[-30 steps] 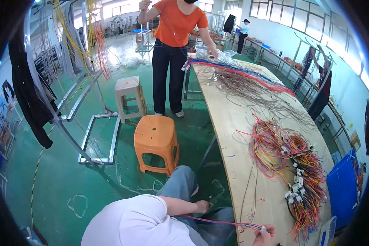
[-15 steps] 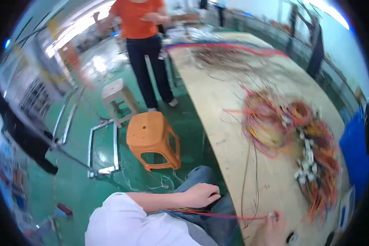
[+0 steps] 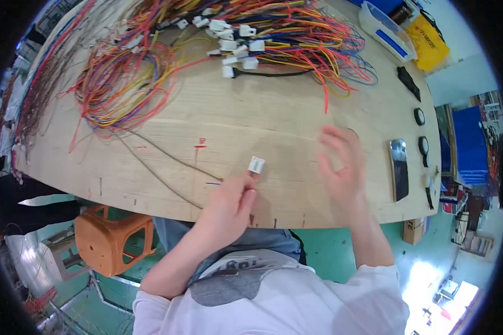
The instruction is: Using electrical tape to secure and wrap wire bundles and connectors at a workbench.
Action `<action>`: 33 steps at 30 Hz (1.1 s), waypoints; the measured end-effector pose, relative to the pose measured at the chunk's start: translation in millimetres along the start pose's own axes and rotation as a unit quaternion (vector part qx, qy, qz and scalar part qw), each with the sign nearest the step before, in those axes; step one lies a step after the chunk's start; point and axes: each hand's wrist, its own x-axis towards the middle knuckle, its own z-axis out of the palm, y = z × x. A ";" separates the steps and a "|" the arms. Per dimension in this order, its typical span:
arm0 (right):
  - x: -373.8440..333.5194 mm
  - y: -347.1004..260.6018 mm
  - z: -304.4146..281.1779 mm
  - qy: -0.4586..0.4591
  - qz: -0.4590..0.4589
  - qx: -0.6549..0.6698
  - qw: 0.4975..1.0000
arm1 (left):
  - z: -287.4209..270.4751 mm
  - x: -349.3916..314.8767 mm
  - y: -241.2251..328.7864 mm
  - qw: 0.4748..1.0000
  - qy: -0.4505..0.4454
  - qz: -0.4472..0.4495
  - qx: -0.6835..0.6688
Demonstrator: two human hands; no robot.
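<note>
Head view: you had both hands above the wooden table (image 3: 207,106) (its edge looked curved here).
Left hand (image 3: 229,204): closed around the wire end of a white connector (image 3: 256,165), which poked out at your knuckles' one o'clock.
Right hand (image 3: 343,167): open, blurred, at three o'clock from the connector, well apart.
Wire bundles (image 3: 313,39): near twelve o'clock from the connector, on the tabletop.
Phone (image 3: 398,170): at your right hand's three o'clock.
</note>
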 end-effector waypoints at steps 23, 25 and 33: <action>-0.7 -45.9 16.5 -0.297 -0.065 0.158 0.940 | -1.6 -7.5 0.3 0.993 -0.007 -0.004 -0.117; 4.3 -53.2 11.4 -0.329 -0.051 0.152 0.931 | 1.6 -8.1 0.4 0.992 0.030 -0.001 -0.120; 25.7 -48.0 16.5 -0.444 0.141 0.105 0.878 | 5.6 3.8 18.1 0.964 0.107 -0.186 -0.155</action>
